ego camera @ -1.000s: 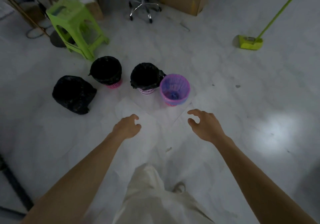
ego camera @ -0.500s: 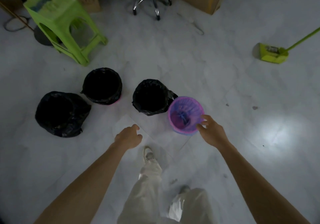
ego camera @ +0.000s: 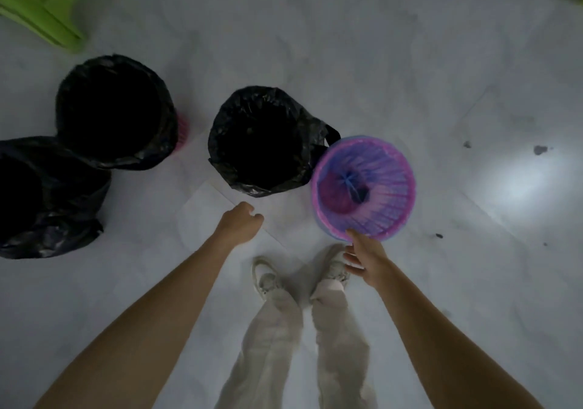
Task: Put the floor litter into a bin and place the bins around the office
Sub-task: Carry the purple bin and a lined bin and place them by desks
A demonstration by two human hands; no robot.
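Touching purple bin (ego camera: 383, 168) rim, right hand (ego camera: 366, 255)

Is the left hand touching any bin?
No, the left hand hovers above the floor, clear of the nearest black-lined bin.

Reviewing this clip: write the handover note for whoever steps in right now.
Left hand: loosely curled, holding nothing.
Right hand: fingertips at the near rim of the purple bin; grip unclear.
It stands beside one of three black-bagged bins, clustered by the feet.
Done: no bin placed yet.
Left: spread the bins; dark specks on the floor at right may be litter.
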